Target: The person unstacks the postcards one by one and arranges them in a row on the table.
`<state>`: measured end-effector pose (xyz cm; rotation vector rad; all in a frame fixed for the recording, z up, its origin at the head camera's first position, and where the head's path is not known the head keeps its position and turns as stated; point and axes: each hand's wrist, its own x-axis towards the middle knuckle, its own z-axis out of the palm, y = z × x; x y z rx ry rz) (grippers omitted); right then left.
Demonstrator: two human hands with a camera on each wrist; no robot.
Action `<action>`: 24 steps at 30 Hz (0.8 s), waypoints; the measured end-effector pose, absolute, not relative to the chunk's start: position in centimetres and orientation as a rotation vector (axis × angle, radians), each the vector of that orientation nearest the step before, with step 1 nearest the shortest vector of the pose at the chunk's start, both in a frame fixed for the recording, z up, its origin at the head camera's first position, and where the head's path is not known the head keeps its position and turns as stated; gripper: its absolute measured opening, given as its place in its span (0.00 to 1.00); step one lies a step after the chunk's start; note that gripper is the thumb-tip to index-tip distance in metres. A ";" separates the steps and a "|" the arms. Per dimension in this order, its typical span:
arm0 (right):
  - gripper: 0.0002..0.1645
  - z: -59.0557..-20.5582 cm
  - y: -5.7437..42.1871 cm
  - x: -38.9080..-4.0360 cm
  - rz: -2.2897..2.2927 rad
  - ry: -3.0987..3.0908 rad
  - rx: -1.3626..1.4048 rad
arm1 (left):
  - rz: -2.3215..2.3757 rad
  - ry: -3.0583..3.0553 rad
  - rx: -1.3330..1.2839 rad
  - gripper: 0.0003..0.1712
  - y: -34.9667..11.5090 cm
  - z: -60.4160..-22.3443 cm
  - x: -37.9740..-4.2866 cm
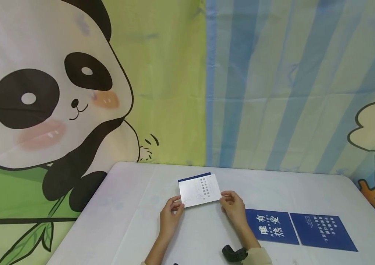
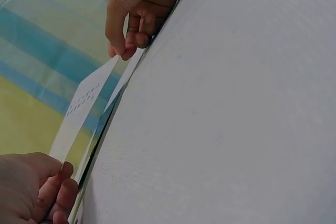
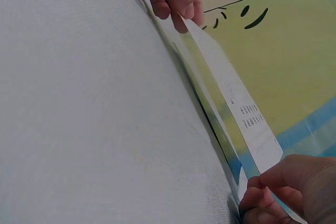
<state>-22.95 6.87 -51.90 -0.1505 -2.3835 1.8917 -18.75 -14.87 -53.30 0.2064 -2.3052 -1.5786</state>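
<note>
Two hands (image 1: 170, 217) (image 1: 234, 210), pinch grip on white card (image 1: 194, 192) edges (well inside table's left edge (image 1: 86, 214))

Blue sheet (image 1: 194, 177) is mostly hidden behind white card (image 1: 190, 193) — top strip shows. Fine print (image 1: 205, 187) too small to read. Right forearm (image 1: 245, 232) covers part of nearest blue card (image 1: 285, 222) — panda print (image 1: 55, 145) cut by left edge.

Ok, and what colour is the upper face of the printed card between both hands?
The printed card is white with dark characters, clearest in the head view.
</note>
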 end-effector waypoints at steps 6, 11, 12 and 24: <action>0.15 -51.8 6.4 -22.0 1.959 -2.365 -0.113 | -1.554 -2.318 0.229 0.25 -15.0 -53.3 -18.8; 0.16 -51.7 5.8 -21.2 2.037 -2.338 -0.073 | -1.498 -2.307 0.215 0.29 -15.1 -53.3 -18.6; 0.16 -51.7 5.8 -21.0 2.035 -2.335 -0.062 | -1.496 -2.302 0.210 0.29 -15.1 -53.3 -18.6; 0.16 -51.8 6.4 -20.1 1.864 -2.359 -0.081 | -1.502 -2.308 0.175 0.29 -14.9 -53.4 -18.5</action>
